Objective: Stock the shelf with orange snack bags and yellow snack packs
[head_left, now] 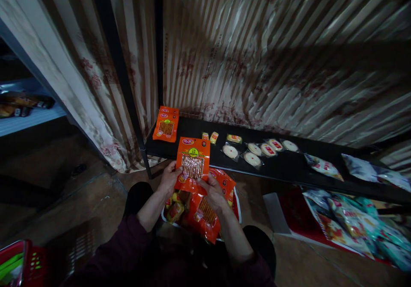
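Observation:
An orange snack packet (193, 161) is held up in front of me by both hands. My left hand (170, 178) grips its lower left side, thumb on the front. At its lower right, my right hand (214, 193) pinches the edge. Beneath them a white-rimmed basket (238, 205) holds more orange packets (205, 213) and small yellow-wrapped items (175, 212). Other orange packets (166, 124) lie overlapping at the left end of the black shelf (192, 126).
Along the shelf lie small yellow packs (234, 138), round white wrapped items (252, 159) and bags (323, 167). A red and white box (289, 214) with colourful bags is at right. A red basket (27, 261) stands lower left. A curtain (257, 64) hangs behind the shelf.

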